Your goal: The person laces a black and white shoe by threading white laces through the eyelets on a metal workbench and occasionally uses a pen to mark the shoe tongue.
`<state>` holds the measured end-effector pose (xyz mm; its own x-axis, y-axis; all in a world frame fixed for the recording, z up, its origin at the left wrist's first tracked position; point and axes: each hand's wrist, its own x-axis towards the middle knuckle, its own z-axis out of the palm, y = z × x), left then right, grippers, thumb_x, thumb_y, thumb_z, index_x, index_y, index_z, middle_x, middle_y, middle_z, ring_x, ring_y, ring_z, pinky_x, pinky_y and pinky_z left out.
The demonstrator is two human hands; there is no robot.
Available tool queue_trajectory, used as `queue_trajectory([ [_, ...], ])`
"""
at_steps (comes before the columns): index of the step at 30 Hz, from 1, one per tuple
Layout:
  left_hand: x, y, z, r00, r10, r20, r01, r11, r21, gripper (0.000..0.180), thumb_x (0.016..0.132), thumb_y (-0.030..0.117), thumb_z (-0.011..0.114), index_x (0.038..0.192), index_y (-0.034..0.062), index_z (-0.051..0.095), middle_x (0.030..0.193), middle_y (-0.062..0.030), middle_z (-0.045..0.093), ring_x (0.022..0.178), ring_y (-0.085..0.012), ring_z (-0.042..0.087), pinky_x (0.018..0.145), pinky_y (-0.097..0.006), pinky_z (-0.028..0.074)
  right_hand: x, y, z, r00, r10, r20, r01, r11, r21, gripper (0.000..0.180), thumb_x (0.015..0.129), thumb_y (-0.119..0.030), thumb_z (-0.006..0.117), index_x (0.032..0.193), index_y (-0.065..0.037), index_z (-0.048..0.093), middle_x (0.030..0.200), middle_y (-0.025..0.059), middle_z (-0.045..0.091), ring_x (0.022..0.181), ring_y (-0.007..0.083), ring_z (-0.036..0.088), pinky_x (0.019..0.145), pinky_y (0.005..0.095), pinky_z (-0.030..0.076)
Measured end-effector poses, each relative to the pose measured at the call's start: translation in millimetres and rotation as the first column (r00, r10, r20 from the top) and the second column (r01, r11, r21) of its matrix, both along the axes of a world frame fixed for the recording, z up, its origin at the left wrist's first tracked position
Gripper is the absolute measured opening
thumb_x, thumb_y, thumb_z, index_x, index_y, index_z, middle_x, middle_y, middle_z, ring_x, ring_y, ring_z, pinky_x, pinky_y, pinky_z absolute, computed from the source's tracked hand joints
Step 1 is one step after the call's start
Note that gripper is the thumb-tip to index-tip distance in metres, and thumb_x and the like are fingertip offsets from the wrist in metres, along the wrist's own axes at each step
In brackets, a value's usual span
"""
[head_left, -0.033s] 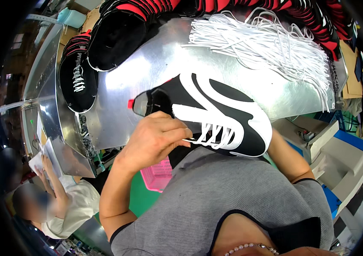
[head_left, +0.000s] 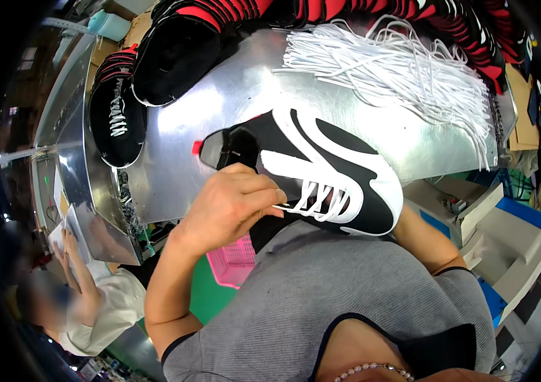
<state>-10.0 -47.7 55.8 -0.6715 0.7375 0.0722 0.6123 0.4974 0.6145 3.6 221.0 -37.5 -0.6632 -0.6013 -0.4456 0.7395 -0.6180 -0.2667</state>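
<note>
A black-and-white shoe upper (head_left: 347, 153) with a red heel tab is held in front of my chest, above the near edge of the metal table. White lace (head_left: 315, 202) crosses back and forth through its eyelets. My left hand (head_left: 237, 198) is closed beside the collar opening, its thumb and finger pinching the lace near the top eyelets. My right forearm (head_left: 428, 237) reaches up behind the toe end. The shoe upper covers the right hand, so its fingers are hidden.
A bundle of white laces (head_left: 398, 70) lies on the metal table (head_left: 175, 153). Rows of black-and-red shoe uppers (head_left: 178, 57) line its far side, and a laced upper (head_left: 118, 121) sits left. Below are a pink basket (head_left: 232, 261) and, at right, a grey bin (head_left: 512, 235). A co-worker (head_left: 98, 305) is at far left.
</note>
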Motion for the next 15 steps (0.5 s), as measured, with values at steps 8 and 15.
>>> queue_trajectory([
  [8, -12, -5, 22, 0.997, -0.077, 0.027, 0.079, 0.994, -0.079, 0.02, 0.083, 0.024, 0.07, 0.09, 0.0063, 0.064, 0.077, -0.0075, 0.062, 0.074, -0.0291, 0.059, 0.071, -0.039, 0.047, 23, -1, -4, 0.998, -0.017, -0.064, -0.004, 0.953, -0.303, 0.035, 0.098, -0.017, 0.057, 0.129, -0.002, 0.053, 0.119, 0.0133, 0.061, 0.096, 0.0192, 0.062, 0.081, 0.0276, 0.051],
  [15, -14, -1, 17, 0.987, -0.108, 0.123, 0.111, 0.994, -0.017, 0.02, 0.088, 0.024, 0.066, 0.09, 0.0048, 0.063, 0.08, -0.0078, 0.062, 0.075, -0.031, 0.058, 0.072, -0.04, 0.048, 25, 3, -12, 0.998, 0.043, -0.039, -0.051, 0.97, -0.238, 0.028, 0.099, -0.019, 0.057, 0.122, -0.003, 0.056, 0.108, 0.009, 0.061, 0.084, 0.0152, 0.059, 0.072, 0.0245, 0.048],
])
